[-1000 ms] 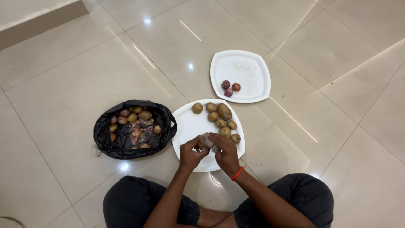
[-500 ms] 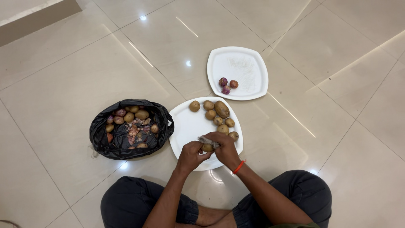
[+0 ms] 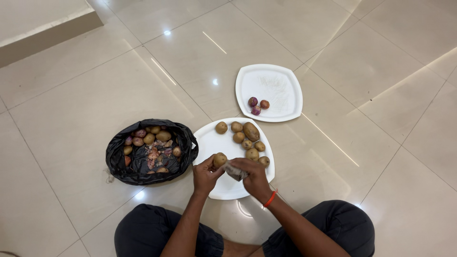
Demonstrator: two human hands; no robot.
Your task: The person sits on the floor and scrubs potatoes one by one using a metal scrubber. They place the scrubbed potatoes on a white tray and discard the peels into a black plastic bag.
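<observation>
A crumpled black plastic bag, opened wide, is seen on the floor just left of the near plate.

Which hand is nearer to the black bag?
Left. The left hand is just right of the black bag, holding a potato; the right hand is farther right.

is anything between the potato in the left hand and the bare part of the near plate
Nothing visible. The left hand holds the potato right over the near plate, whose left half is bare. The other potatoes sit along its right side, and the right hand holds a cloth beside it.
</observation>
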